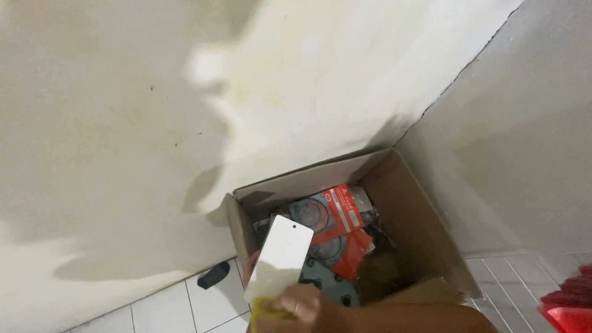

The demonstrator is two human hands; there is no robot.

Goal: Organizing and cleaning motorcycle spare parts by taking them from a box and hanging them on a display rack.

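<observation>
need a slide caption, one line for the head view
A hand holds a white card over an open cardboard box of red packets.

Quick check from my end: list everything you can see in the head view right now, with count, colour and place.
cardboard box: 1, brown, open, on the floor in the wall corner
white flat package: 1, white, held over the box's left side
yellow piece: 1, yellow, under the package at the hand; kind unclear
red packets with ring gaskets: at least 2, red with grey rings, inside the box
dark object: 1, black, on the tiles left of the box; too small to tell its kind
red plastic thing: 1, red, bottom right edge, cut off
tiled floor: white tiles, bottom
walls: 2, cream, meeting in a corner behind the box
hand: 1, gripping the package's lower end; which side cannot be told
</observation>
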